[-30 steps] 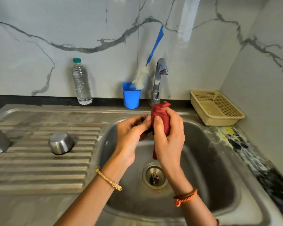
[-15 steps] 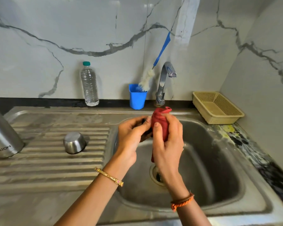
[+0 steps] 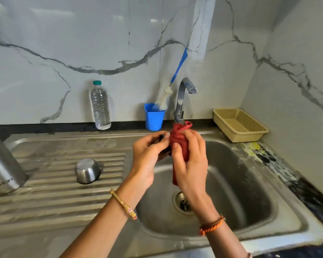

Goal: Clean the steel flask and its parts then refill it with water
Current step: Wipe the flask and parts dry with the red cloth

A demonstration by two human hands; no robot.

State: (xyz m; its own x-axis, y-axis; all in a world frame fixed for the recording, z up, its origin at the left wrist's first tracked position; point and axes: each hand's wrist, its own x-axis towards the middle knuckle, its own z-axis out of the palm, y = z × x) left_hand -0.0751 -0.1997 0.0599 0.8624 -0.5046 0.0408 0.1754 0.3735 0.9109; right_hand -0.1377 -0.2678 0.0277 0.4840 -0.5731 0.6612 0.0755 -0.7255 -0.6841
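Note:
Over the sink basin (image 3: 254, 183) my right hand (image 3: 190, 162) grips a bunched red cloth (image 3: 177, 138). My left hand (image 3: 149, 155) holds a small dark part (image 3: 165, 148) pressed against the cloth; most of that part is hidden by my fingers. The steel flask body (image 3: 2, 164) stands upside down at the far left of the ribbed drainboard (image 3: 54, 198). A steel cup-shaped lid (image 3: 87, 170) sits upside down on the drainboard, left of my hands. The tap (image 3: 183, 97) stands behind the cloth, with no water running.
A plastic water bottle (image 3: 100, 107) stands by the back wall. A blue cup (image 3: 154, 116) holds a bottle brush (image 3: 168, 90) with a blue handle. A beige plastic basket (image 3: 239, 124) sits at the back right corner. The drain (image 3: 183, 202) lies below my right wrist.
My hands have stayed together over the basin, still working the cloth against the small part. The view has shifted left, so more of the flask body shows.

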